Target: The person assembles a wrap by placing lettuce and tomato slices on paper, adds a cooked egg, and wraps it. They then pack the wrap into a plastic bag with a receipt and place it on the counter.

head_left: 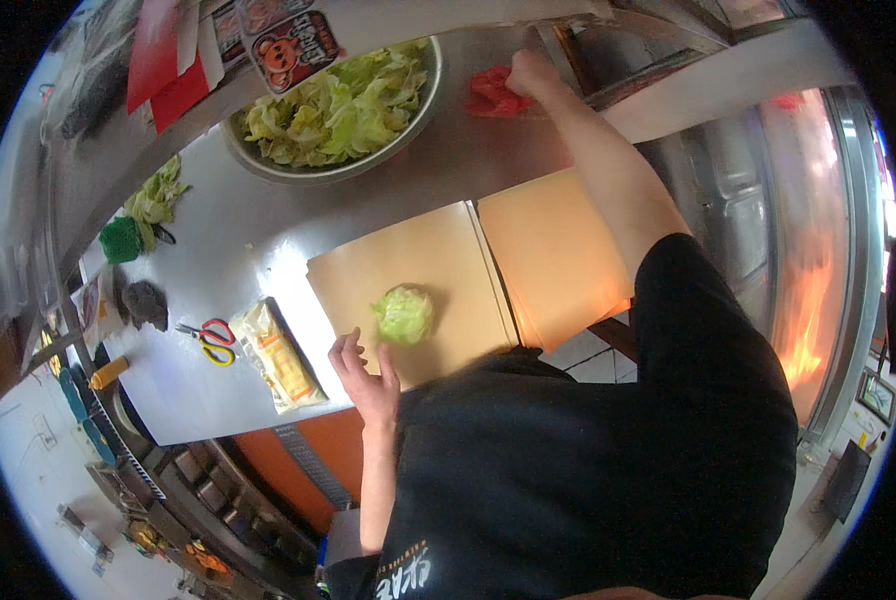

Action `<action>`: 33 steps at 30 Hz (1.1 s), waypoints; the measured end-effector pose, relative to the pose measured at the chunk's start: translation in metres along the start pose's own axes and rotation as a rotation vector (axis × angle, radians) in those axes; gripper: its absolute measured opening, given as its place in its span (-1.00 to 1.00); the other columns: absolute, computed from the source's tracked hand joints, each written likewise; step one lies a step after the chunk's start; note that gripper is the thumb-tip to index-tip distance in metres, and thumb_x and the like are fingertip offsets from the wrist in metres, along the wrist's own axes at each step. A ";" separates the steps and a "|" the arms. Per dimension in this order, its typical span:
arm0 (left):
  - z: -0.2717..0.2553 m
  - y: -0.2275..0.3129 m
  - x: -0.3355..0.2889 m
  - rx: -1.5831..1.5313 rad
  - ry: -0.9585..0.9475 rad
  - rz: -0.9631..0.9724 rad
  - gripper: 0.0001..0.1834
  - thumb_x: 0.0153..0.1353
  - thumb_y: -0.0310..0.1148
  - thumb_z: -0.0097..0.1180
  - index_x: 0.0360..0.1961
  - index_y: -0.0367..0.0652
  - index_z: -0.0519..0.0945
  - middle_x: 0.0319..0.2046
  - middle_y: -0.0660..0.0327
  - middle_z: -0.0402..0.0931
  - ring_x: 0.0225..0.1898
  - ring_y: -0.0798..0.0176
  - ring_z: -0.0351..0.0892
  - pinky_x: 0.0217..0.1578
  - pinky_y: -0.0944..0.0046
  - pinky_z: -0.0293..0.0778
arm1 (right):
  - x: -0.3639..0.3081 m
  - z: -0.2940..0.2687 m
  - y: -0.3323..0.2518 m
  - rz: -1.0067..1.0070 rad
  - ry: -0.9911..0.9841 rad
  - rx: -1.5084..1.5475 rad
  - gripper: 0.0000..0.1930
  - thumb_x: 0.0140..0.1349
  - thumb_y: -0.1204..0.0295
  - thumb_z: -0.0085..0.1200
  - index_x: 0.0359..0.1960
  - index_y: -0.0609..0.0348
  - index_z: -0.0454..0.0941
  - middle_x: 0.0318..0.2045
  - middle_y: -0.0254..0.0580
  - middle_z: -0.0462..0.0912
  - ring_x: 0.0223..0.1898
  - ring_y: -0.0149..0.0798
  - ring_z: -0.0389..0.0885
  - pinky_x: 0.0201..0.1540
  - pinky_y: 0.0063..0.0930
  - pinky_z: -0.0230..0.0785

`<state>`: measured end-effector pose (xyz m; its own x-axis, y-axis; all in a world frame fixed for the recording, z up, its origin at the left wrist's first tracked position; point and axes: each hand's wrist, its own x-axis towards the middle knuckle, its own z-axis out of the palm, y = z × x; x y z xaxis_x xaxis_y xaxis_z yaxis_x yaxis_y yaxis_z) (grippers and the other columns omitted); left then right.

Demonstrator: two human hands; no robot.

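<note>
A small pale green lettuce head (pixel 403 315) rests on a tan cutting board (pixel 358 262). Just beside it, over the board's left near corner, is my left hand (pixel 370 378), fingers spread and holding nothing. My right arm stretches to the far side of the counter. There my right hand (pixel 534 76) is closed at the edge of a crumpled red sheet (pixel 495 92); whether that is plastic or cloth I cannot tell. Left of the red sheet stands a wide steel bowl (pixel 318 176) heaped with torn lettuce leaves (pixel 338 110).
Left on the steel counter (pixel 208 215) lie scissors (pixel 215 340) with red and yellow handles, a clear-wrapped yellow package (pixel 280 358), a green scrubber (pixel 121 240) and loose leaves (pixel 158 192). A second tan board (pixel 548 240) adjoins the first. Overhead, a shelf edge (pixel 688 85) crosses the far side.
</note>
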<state>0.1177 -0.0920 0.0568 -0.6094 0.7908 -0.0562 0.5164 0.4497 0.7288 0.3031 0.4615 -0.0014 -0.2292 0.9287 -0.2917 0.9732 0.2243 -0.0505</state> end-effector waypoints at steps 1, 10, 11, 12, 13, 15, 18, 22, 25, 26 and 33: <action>-0.003 -0.001 0.000 0.006 0.020 -0.008 -0.50 0.32 -0.40 0.32 0.24 -0.23 0.49 0.10 -0.01 0.39 -0.11 0.11 0.45 -0.10 0.14 0.49 | 0.003 0.000 0.004 0.013 -0.009 0.041 -0.63 0.17 0.37 0.22 -0.02 0.29 0.72 -0.03 0.19 0.75 0.08 0.14 0.71 0.13 -0.02 0.55; -0.014 -0.011 0.000 -0.048 0.065 -0.076 -0.62 0.37 -0.41 0.27 0.17 -0.23 0.54 0.07 0.04 0.41 -0.15 0.16 0.42 -0.07 0.16 0.45 | 0.014 0.007 0.054 -0.135 0.002 0.750 -0.62 0.15 0.26 0.35 0.00 0.10 0.76 -0.14 -0.02 0.80 -0.10 -0.02 0.79 0.02 -0.18 0.60; -0.014 -0.011 0.000 -0.068 0.063 -0.082 -0.62 0.36 -0.41 0.27 0.16 -0.23 0.55 0.06 0.04 0.42 -0.15 0.16 0.42 -0.07 0.15 0.45 | 0.013 0.010 0.053 -0.155 0.033 0.532 -0.63 0.16 0.27 0.34 -0.01 0.08 0.76 -0.13 -0.04 0.80 -0.10 -0.02 0.78 0.02 -0.17 0.60; -0.015 -0.012 0.001 -0.063 0.058 -0.072 -0.63 0.37 -0.42 0.27 0.15 -0.23 0.55 0.06 0.04 0.42 -0.14 0.16 0.42 -0.07 0.16 0.45 | 0.013 0.014 0.051 -0.176 0.088 0.319 -0.65 0.17 0.27 0.33 -0.01 0.06 0.77 -0.11 -0.06 0.80 -0.09 -0.01 0.78 0.03 -0.17 0.60; -0.015 -0.012 0.002 -0.063 0.051 -0.069 -0.64 0.37 -0.42 0.27 0.14 -0.24 0.56 0.05 0.04 0.43 -0.14 0.16 0.43 -0.07 0.16 0.45 | 0.013 0.017 0.050 -0.184 0.157 0.095 -0.66 0.17 0.28 0.32 -0.02 0.04 0.77 -0.10 -0.07 0.81 -0.08 -0.01 0.78 0.04 -0.16 0.60; -0.015 -0.013 0.003 -0.061 0.044 -0.067 -0.67 0.37 -0.43 0.26 0.12 -0.24 0.57 0.05 0.05 0.44 -0.13 0.16 0.44 -0.09 0.17 0.46 | 0.014 0.022 0.045 -0.172 0.311 0.118 -0.67 0.19 0.27 0.31 -0.01 0.03 0.77 -0.07 -0.08 0.80 -0.04 0.03 0.76 0.07 -0.13 0.59; -0.017 -0.016 0.003 -0.062 0.051 -0.080 -0.69 0.38 -0.43 0.26 0.10 -0.25 0.59 0.04 0.05 0.44 -0.11 0.15 0.46 -0.11 0.17 0.48 | 0.017 0.024 0.038 -0.217 0.359 0.163 -0.66 0.21 0.27 0.29 0.01 0.03 0.76 -0.03 -0.03 0.78 0.03 0.08 0.73 0.11 -0.09 0.57; -0.019 -0.018 0.002 -0.057 0.048 -0.106 -0.71 0.39 -0.44 0.25 0.09 -0.25 0.60 0.05 0.06 0.45 -0.10 0.15 0.48 -0.13 0.18 0.49 | 0.020 0.016 0.024 -0.362 0.204 -0.002 -0.64 0.22 0.27 0.29 0.06 0.02 0.74 0.00 0.02 0.76 0.08 0.10 0.71 0.15 -0.08 0.55; -0.019 -0.019 0.001 -0.038 0.058 -0.093 -0.73 0.38 -0.45 0.25 0.07 -0.25 0.61 0.04 0.06 0.46 -0.09 0.15 0.50 -0.14 0.19 0.50 | 0.015 0.007 0.007 -0.293 0.113 -0.059 -0.62 0.22 0.25 0.31 0.06 0.05 0.73 -0.02 0.03 0.76 0.06 0.10 0.71 0.16 -0.08 0.54; -0.019 -0.019 0.001 -0.030 0.066 -0.084 -0.73 0.38 -0.45 0.24 0.07 -0.25 0.61 0.04 0.06 0.46 -0.08 0.15 0.51 -0.14 0.20 0.50 | 0.012 0.002 0.003 -0.304 0.131 -0.031 -0.63 0.22 0.24 0.31 0.04 0.07 0.73 -0.03 0.02 0.77 0.04 0.09 0.72 0.15 -0.09 0.55; -0.017 -0.019 0.001 -0.076 0.053 -0.143 -0.76 0.36 -0.50 0.23 0.03 -0.25 0.62 0.03 0.07 0.49 -0.08 0.14 0.54 -0.14 0.21 0.51 | 0.003 -0.032 0.019 -0.278 0.093 0.168 -0.62 0.22 0.20 0.32 -0.01 0.14 0.71 -0.08 0.00 0.78 -0.03 0.05 0.75 0.03 -0.15 0.58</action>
<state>0.0971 -0.1071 0.0547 -0.7050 0.6974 -0.1284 0.3765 0.5215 0.7657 0.3202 0.4780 0.0276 -0.4798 0.8633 -0.1565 0.8607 0.4285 -0.2749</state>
